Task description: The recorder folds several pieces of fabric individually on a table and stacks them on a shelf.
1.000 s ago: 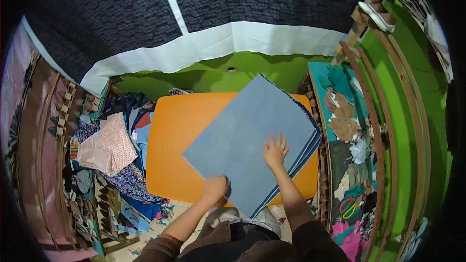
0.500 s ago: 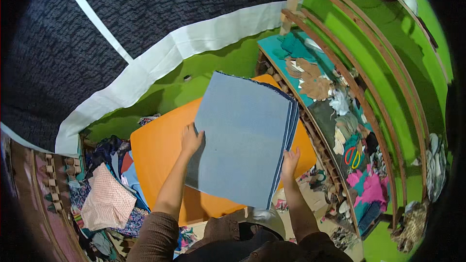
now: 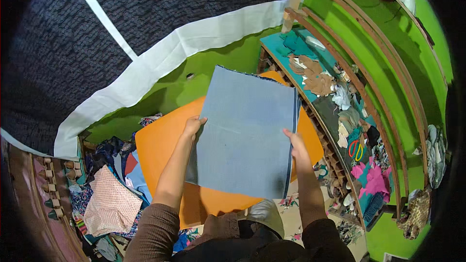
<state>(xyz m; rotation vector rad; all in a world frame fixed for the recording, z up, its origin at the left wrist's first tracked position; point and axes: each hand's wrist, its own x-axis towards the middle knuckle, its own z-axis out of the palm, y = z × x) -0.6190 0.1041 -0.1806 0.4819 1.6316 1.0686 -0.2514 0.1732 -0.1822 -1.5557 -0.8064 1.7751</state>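
Mid-frame over the orange table (image 3: 162,138), the blue cloth stack (image 3: 242,138) has its side edges pinched by the left hand (image 3: 194,126) and right hand (image 3: 296,144), both nearly closed. If either pinch slackened, I'd fear the layers sliding askew.

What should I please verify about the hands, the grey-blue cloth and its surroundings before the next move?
1. Left hand gripping the left edge of the grey-blue cloth: ok.
2. Right hand gripping the right edge: ok.
3. Cloth lying flat on the orange table: cannot tell; it may be raised.
4. Lower layers aligned: cannot tell; the top surface hides most of them.
5. Scissors apart from the cloth: ok, off to the right.
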